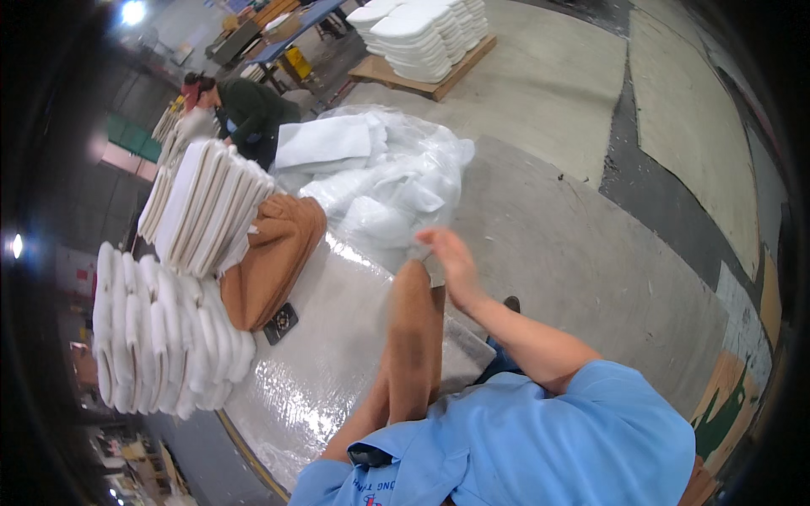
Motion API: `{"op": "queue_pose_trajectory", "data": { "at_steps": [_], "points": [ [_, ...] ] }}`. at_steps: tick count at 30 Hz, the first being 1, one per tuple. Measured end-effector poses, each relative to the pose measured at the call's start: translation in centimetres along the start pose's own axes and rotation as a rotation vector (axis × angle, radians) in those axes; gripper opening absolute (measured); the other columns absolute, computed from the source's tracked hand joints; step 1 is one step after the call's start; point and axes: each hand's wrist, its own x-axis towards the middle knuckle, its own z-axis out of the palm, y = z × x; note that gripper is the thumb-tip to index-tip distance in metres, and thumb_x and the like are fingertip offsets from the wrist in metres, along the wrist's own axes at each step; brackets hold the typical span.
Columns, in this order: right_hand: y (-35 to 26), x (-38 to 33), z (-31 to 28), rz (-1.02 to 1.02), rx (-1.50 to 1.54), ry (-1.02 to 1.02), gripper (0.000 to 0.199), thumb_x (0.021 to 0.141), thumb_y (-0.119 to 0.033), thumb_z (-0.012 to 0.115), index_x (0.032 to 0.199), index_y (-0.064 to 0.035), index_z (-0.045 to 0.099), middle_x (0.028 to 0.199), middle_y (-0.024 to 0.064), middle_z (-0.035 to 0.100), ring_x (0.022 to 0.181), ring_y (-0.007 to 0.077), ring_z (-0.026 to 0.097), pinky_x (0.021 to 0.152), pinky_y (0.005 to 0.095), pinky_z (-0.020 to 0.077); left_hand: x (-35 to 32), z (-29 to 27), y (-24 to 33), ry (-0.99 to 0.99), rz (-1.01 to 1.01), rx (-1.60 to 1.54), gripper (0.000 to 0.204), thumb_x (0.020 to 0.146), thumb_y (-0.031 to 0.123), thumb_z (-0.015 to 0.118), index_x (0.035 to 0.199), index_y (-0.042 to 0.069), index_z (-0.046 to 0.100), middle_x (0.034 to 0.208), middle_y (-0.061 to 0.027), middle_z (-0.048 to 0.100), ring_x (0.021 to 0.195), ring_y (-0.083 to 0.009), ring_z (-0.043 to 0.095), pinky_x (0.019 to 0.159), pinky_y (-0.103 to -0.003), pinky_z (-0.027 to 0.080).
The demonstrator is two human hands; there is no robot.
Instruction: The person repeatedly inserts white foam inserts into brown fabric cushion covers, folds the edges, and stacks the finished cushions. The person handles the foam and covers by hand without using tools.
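Right grip (453, 263) curled, hold unclear | forearm (531, 335) slanted beside brown cushion (410, 337) | left grip hidden

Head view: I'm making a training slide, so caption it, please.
Right hand beside the top of a brown cushion, white pads stacked left of a shiny sheet.

Room over table (333, 316); brown piece (412, 320) right, white cushions (169, 337) left obstruct.

Blue shirt (523, 438): dark lettering (386, 487); red mark (372, 501) beside
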Motion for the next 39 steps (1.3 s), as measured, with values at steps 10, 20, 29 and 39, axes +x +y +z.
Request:
{"op": "queue_pose_trajectory", "data": {
  "at_steps": [10, 20, 29, 39],
  "points": [
    [7.8, -10.0, -6.8, 0.796, 0.401, -0.045, 0.038, 0.105, -0.054, 0.059, 0.12, -0.0199, 0.066, 0.116, -0.0034, 0.066, 0.111, 0.0129, 0.056, 0.094, 0.0376, 0.0409, -1.9, 1.1, -0.6, 0.026, 0.059, 0.055, 0.044, 0.109, 0.032, 0.051, 0.136, 0.002, 0.067, 0.121, -0.0212, 0.074, 0.108, -0.0381, 0.071, 0.093, -0.046, 0.054],
    [9.1, -12.1, -6.0, 0.86, 0.211, 0.289, 0.025, 0.111, -0.036, 0.055, 0.102, -0.0128, 0.058, 0.099, 0.0019, 0.064, 0.093, 0.018, 0.057, 0.085, 0.0383, 0.0476, 1.7, 2.8, 0.2, 0.248, 0.26, 0.44, 0.042, 0.108, 0.03, 0.05, 0.135, 0.003, 0.067, 0.118, -0.0221, 0.074, 0.107, -0.0393, 0.071, 0.092, -0.047, 0.054],
    [10.9, -11.1, -6.5, 0.925, -0.104, 0.479, 0.02, 0.108, -0.027, 0.062, 0.098, -0.0107, 0.058, 0.087, 0.0021, 0.06, 0.081, 0.0171, 0.053, 0.073, 0.0372, 0.0465, 6.0, 1.5, -0.6, 0.51, 0.411, 0.952, 0.036, 0.103, 0.026, 0.055, 0.122, 0.002, 0.074, 0.105, -0.0213, 0.076, 0.1, -0.0348, 0.071, 0.089, -0.046, 0.054],
    [9.5, -6.0, -5.5, 0.997, 0.297, 0.611, 0.064, 0.112, -0.049, 0.039, 0.141, 0.0039, 0.059, 0.141, 0.0175, 0.065, 0.133, 0.0311, 0.058, 0.111, 0.047, 0.0452, 7.3, 4.0, 2.4, 0.524, 0.201, 0.928, 0.043, 0.102, 0.041, 0.058, 0.111, 0.004, 0.078, 0.097, -0.024, 0.076, 0.091, -0.0471, 0.071, 0.083, -0.051, 0.054]
  ]
}}
